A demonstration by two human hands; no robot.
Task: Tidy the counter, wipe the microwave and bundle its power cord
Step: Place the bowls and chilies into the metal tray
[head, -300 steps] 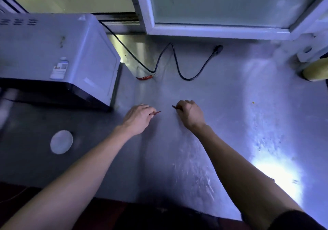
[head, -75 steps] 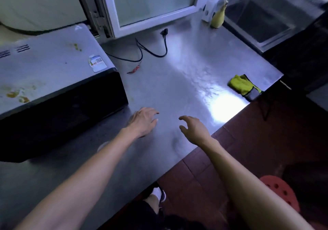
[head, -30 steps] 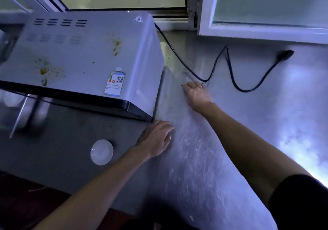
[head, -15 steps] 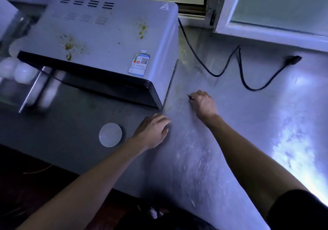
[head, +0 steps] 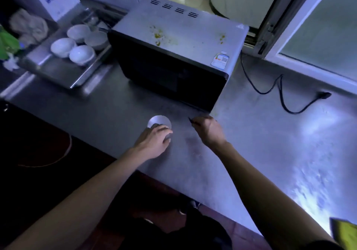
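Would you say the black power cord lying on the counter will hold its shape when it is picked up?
Probably not. The power cord lies in loose curves on the steel counter, so it looks floppy and should sag. Its plug would likely dangle as the heavier end.

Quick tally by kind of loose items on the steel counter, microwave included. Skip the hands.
White ceramic bowls in the metal tray: 4
Metal tray: 1
Grey microwave with stained top: 1
Black power cord, lying loose and unplugged: 1
Small round white disc by the left hand: 1
Yellow cloth, cut off at the frame edge: 1
Total: 9
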